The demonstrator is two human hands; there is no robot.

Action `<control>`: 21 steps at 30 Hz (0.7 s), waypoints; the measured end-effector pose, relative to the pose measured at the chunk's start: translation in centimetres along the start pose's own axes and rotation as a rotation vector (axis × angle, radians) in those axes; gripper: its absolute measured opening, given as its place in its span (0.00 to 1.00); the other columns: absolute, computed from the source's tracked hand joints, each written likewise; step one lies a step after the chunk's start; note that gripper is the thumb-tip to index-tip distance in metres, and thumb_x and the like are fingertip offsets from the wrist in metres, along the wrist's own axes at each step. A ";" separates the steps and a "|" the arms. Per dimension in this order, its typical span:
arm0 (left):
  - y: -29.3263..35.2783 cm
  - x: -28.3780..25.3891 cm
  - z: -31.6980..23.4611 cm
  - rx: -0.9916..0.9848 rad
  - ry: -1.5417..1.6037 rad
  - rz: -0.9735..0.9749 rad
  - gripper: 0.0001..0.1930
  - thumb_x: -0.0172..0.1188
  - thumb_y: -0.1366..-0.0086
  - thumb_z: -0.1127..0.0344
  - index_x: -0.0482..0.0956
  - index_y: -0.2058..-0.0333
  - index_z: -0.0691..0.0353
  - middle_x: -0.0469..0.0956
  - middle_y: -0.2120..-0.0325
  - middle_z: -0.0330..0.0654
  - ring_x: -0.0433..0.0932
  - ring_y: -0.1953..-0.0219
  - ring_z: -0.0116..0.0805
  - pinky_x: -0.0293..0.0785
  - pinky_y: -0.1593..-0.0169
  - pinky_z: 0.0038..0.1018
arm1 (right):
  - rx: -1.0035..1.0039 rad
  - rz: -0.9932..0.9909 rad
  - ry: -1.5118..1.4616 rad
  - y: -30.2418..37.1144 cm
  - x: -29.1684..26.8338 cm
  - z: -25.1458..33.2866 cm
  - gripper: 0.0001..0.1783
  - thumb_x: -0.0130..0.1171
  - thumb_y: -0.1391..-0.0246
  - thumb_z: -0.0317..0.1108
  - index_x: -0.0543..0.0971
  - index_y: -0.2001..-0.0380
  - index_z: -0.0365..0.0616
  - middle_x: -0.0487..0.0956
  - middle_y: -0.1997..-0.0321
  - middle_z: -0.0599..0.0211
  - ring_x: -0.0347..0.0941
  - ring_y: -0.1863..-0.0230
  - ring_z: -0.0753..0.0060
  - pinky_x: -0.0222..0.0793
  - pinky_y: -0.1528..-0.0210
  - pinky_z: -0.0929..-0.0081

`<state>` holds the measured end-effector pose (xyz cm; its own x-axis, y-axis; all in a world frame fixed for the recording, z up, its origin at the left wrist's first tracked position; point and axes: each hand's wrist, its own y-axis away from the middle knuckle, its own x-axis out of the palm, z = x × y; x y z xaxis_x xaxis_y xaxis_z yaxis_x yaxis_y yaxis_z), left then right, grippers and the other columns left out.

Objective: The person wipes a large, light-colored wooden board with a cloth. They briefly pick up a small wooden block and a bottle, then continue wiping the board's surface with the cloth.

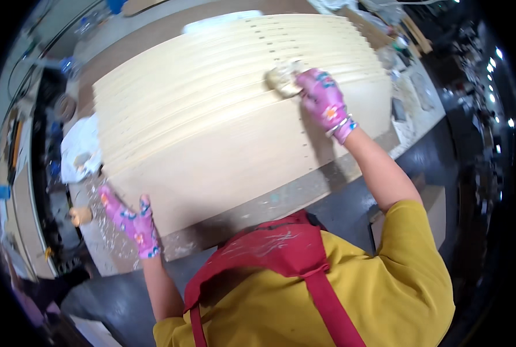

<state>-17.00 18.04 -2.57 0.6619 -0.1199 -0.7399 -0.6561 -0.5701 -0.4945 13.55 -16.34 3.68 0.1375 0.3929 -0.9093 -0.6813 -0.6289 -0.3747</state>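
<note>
Pale wooden boards (229,156) lie on the table in an overlapping row, each showing a strip behind the one in front. The nearest board shows a wide bare face. My right hand (323,99), in a pink flowered glove, grips a crumpled off-white rag (282,80) over the boards, right of their middle. The rag looks slightly blurred, and its underside is hidden. My left hand (132,224), gloved alike, is at the nearest board's left front corner, thumb and fingers apart, holding nothing. Whether it touches the board, I cannot tell.
The worktable (269,199) has pale smears along its front edge. At left are a white plastic bag (80,151), a small tan block-like object (80,216) and a tape roll (65,107). Clutter lines the right edge. A cardboard box (434,217) stands on the floor at right.
</note>
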 end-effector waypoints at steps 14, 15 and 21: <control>0.0 7.6 -13.5 0.739 -0.322 0.339 0.31 0.44 0.34 0.41 0.63 0.37 0.50 0.54 0.32 0.47 0.48 0.30 0.53 0.41 0.31 0.56 | 0.206 -0.457 0.090 10.6 -3.5 -25.7 0.21 0.51 0.51 0.23 0.76 0.51 0.45 0.77 0.58 0.51 0.73 0.55 0.48 0.70 0.49 0.60; 0.0 7.9 -13.4 0.752 -0.293 0.312 0.31 0.43 0.33 0.42 0.63 0.37 0.51 0.53 0.32 0.47 0.48 0.30 0.54 0.41 0.32 0.58 | 0.380 -0.372 0.102 10.9 -4.8 -29.4 0.20 0.51 0.49 0.24 0.76 0.51 0.45 0.77 0.57 0.50 0.73 0.54 0.48 0.70 0.50 0.60; 0.7 7.9 -13.3 0.745 -0.362 0.292 0.30 0.43 0.34 0.43 0.64 0.40 0.56 0.55 0.34 0.51 0.50 0.31 0.58 0.43 0.33 0.59 | 0.185 -0.293 0.049 7.7 -7.2 -24.1 0.13 0.51 0.44 0.31 0.78 0.57 0.43 0.78 0.55 0.55 0.75 0.55 0.56 0.73 0.53 0.62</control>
<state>-7.42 5.92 -2.68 0.3576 0.1591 -0.9202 -0.9311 0.1374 -0.3380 24.67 -40.12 2.96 0.3781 0.5032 -0.7771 -0.7256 -0.3603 -0.5863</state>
